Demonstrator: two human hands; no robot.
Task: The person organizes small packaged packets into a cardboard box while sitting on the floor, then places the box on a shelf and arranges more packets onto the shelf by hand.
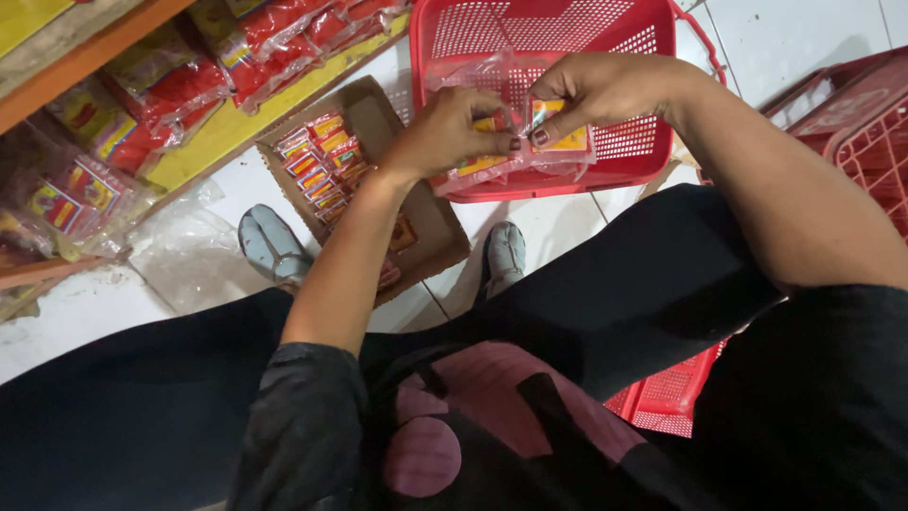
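Note:
Both of my hands grip a clear plastic bag (515, 163) holding small yellow and orange packets. My left hand (452, 132) pinches the bag's top on its left side. My right hand (596, 93) pinches the same top on its right side, thumb and fingers closed on the plastic. The bag hangs over the front rim of a red plastic basket (558, 38) on the floor. The packets inside are partly hidden by my fingers.
An open cardboard box (374, 114) with several small colourful packets lies on the white tiled floor at left. A wooden shelf (85, 57) with bagged red and yellow goods runs along the upper left. Red crates (865, 132) stand at right. My feet (274, 248) rest near the box.

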